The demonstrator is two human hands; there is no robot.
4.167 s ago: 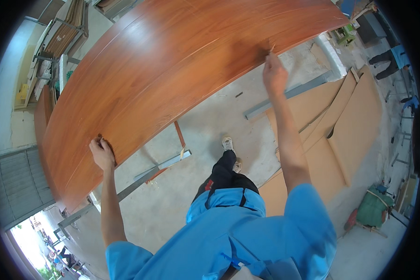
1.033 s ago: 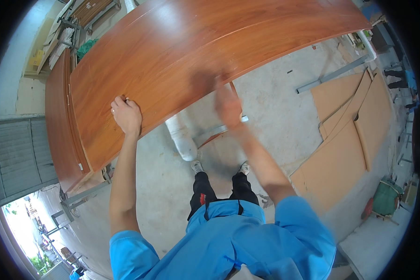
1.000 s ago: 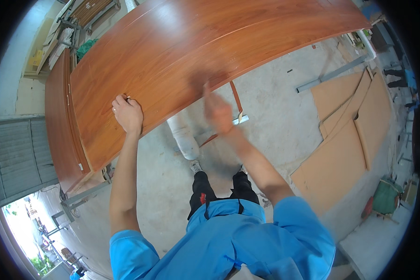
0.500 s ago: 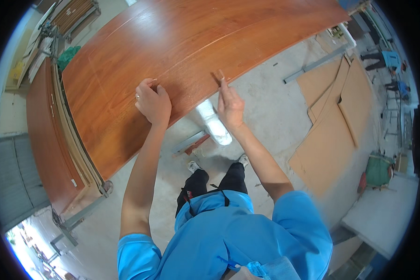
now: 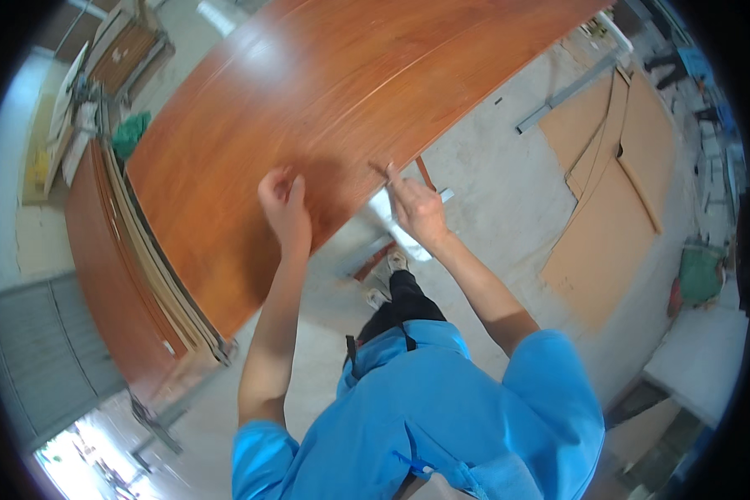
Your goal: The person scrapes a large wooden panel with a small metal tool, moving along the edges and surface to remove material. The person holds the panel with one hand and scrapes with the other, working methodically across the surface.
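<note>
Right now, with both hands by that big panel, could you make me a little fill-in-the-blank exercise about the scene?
1. The grain on the large reddish-brown panel makes it look like ____.
2. Of the left hand and the right hand, the ____ one is nearer the flat cardboard.
3. The person's shirt is coloured ____.

Missing words: wood; right; blue.

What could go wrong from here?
Trip: a shoe is beside a low metal bar and might catch it.
Scrape: the right hand is close to the edge of the wood-grain panel and could rub against it.
Slip: cardboard sheets lie off to the right; stepping there might slide.
</note>
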